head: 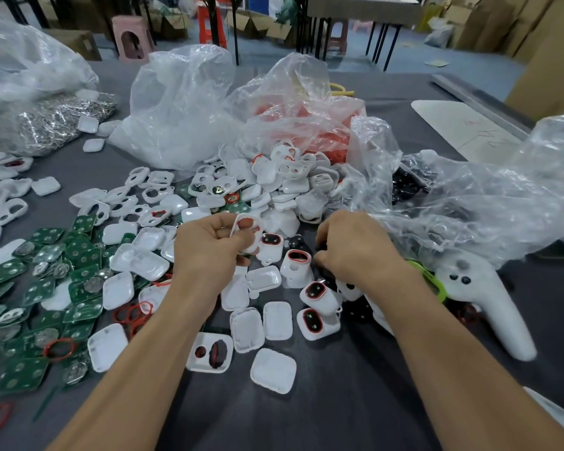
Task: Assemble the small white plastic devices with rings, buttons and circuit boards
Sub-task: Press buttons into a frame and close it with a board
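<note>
My left hand [205, 249] grips a white plastic shell [246, 227] with a red ring set in its opening, held above the grey table. My right hand [355, 245] is curled knuckles-up over a cluster of small black buttons [295, 244]; its fingertips are hidden, so whether it pinches one is unclear. Shells fitted with red rings and black buttons [313, 322] lie between my forearms. Green circuit boards [79, 255] with round metal cells spread at the left. Loose red rings [59, 348] lie among them.
A heap of white shells [287, 177] sits ahead, backed by crumpled clear bags [183, 102], one holding red parts [326, 138]. A bag of black buttons [404, 187] lies right. A white controller [482, 301] rests beside my right wrist. Silver metal pieces [46, 122] pile far left.
</note>
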Tool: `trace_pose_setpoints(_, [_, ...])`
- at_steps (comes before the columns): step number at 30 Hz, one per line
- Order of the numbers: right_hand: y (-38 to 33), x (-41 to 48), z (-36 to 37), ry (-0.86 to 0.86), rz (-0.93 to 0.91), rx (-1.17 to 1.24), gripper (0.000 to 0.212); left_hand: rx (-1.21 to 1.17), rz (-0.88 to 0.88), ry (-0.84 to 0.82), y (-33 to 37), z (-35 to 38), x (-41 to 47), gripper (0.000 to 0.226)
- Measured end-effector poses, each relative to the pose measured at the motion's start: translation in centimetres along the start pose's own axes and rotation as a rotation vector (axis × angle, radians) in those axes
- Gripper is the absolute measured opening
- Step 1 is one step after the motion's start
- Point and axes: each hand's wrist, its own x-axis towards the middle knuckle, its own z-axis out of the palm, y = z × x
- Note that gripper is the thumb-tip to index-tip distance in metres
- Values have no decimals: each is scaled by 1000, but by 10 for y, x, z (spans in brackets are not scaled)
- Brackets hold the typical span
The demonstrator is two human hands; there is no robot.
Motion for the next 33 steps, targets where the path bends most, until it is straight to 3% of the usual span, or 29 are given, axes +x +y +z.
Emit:
trace_pose_setpoints(3, [1,5,2,43,10,17,14,4,7,-4,2,0,-1,22])
trace_pose_setpoints(5, [5,5,2,86,36,399,12,-12,2,-6,3,0,-2,23])
trace_pose_setpoints(8, [3,3,0,37,160,1324,17,-23,-13,-39,2,2,-4,21])
trace_pose_setpoints(9, [0,3,0,-19,179,1520,17,-18,-14,-52,2,3,-5,21])
trace_pose_setpoints(12, [-9,4,3,-180,179,1800,31,6,-3,-75,0,6,-6,25])
trace_pose_setpoints(14, [-11,4,6,-235,205,1912,23,34,10,-91,0,7,-7,27])
trace_pose_setpoints(17, [-15,1,9,-296,259,1975,17,55,16,-94,0,9,-6,29])
trace_pose_setpoints(19, [-13,3,14,-276,284,1930,38,52,20,-95,-1,10,-7,28])
trace_pose_setpoints(21, [-14,3,16,-230,286,1881,45,52,29,-99,0,10,-8,30])
trace_pose_setpoints(33, [-17,-3,18,-92,119,1730,8,55,13,-89,2,9,-10,23])
